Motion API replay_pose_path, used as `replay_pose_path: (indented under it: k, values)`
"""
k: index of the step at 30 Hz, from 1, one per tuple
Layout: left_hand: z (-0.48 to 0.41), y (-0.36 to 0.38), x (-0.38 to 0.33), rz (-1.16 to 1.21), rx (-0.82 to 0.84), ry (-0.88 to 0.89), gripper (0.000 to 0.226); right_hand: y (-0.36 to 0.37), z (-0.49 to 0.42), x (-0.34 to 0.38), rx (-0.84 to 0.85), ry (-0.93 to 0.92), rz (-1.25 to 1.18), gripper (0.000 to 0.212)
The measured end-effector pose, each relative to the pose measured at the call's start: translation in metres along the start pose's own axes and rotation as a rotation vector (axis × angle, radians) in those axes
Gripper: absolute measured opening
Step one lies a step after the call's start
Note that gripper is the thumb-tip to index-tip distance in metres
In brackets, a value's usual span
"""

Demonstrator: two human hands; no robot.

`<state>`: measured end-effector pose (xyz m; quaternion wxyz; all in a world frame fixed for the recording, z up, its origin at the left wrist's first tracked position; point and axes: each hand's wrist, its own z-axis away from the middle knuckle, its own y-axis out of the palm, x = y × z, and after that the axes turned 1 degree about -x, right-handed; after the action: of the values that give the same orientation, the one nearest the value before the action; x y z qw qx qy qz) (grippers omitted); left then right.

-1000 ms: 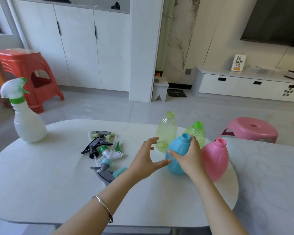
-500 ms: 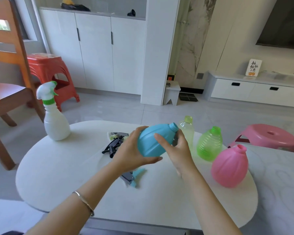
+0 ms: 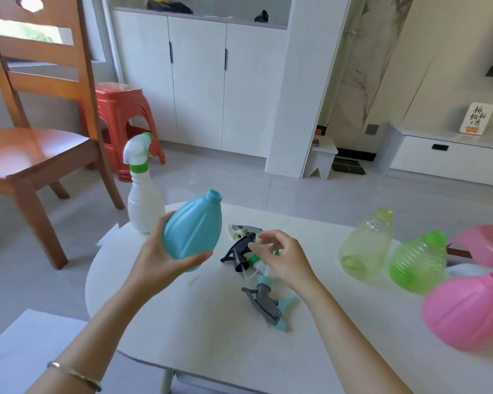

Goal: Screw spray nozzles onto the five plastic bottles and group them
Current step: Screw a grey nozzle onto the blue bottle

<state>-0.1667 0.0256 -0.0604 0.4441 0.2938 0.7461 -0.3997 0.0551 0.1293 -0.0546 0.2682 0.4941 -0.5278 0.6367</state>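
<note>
My left hand (image 3: 157, 258) holds the blue bottle (image 3: 192, 230) above the table, neck up and bare. My right hand (image 3: 282, 257) hovers with fingers apart over a pile of loose spray nozzles (image 3: 244, 248); a grey and teal nozzle (image 3: 268, 302) lies nearest me. A white bottle (image 3: 144, 200) with a white and green nozzle fitted stands at the table's far left. To the right stand a pale yellow-green bottle (image 3: 365, 245), a ribbed green bottle (image 3: 417, 263) and a pink bottle (image 3: 467, 311), all without nozzles.
The white oval table (image 3: 199, 331) ends close to my left arm. A wooden chair (image 3: 37, 143) and a red stool (image 3: 120, 115) stand to the left beyond it. A pink stool (image 3: 487, 245) sits behind the bottles on the right.
My left hand took over the blue bottle and tipped it neck up, to the left. My right hand let go of it and moved over the nozzle pile. The view swung left.
</note>
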Motion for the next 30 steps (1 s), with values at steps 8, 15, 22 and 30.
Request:
replay_pose_path:
  k: [8,15,22,30]
  values:
    - [-0.010,-0.011,0.016,0.000,0.011,-0.024,0.089,0.044,-0.014,-0.015,-0.109,-0.125,0.576,0.040]
    - [-0.007,-0.014,0.015,0.017,0.043,-0.029,0.090,0.033,-0.011,-0.003,-0.059,-0.127,0.471,0.033]
    - [0.001,-0.003,-0.001,0.027,0.122,0.033,0.085,-0.002,0.030,-0.011,0.309,-0.078,0.707,0.047]
    - [0.003,0.004,-0.002,-0.023,0.102,0.044,0.093,-0.009,0.054,-0.029,0.159,-0.170,0.535,0.028]
